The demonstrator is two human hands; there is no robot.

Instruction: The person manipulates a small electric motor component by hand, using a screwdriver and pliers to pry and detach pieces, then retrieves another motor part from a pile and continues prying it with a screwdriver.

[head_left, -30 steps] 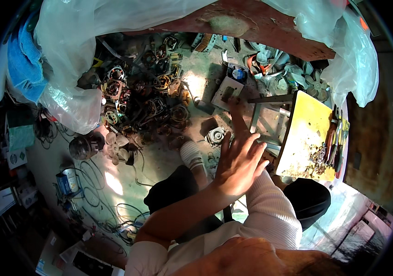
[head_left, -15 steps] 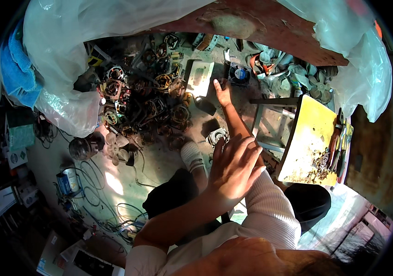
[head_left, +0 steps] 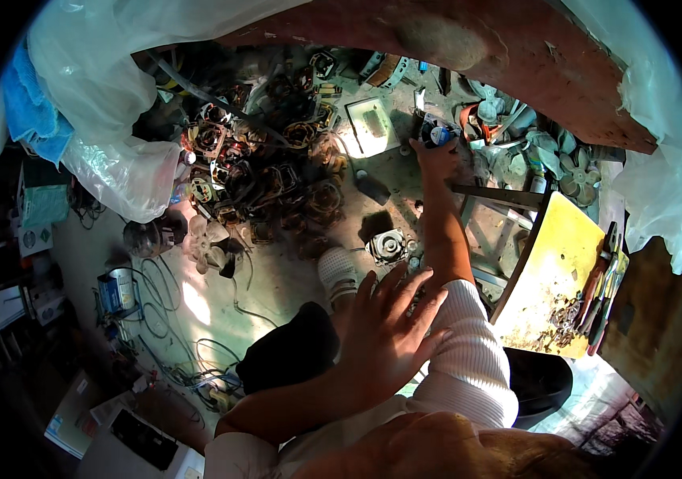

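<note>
My right hand point(head_left: 438, 163) reaches far forward over the floor. Its thumb and fingers close around the near edge of a dark square casing with a round blue label point(head_left: 438, 134); some fingers are hidden. Nearer to me, my left hand point(head_left: 385, 339) crosses in front of my right forearm with fingers spread and nothing in it. Beyond its fingertips, a small motor with a pale metal housing point(head_left: 389, 246) sits on the floor. A pale shallow tray point(head_left: 354, 128) lies left of the dark casing, and a dark cylindrical piece point(head_left: 373, 188) lies below that tray.
Copper-wound motor parts point(head_left: 281, 188) form a heap on the left. A yellow-topped stool point(head_left: 557, 255) holds tools and small metal bits on the right. Fan blades point(head_left: 207, 243), loose cables point(head_left: 157, 319) and a blue-and-white can point(head_left: 119, 291) lie left. Plastic sheeting point(head_left: 89, 72) hangs at upper left.
My right hand has moved forward and right, from beside the tray to the dark casing with the blue label. My left hand stays spread over my right forearm. The view has shifted slightly.
</note>
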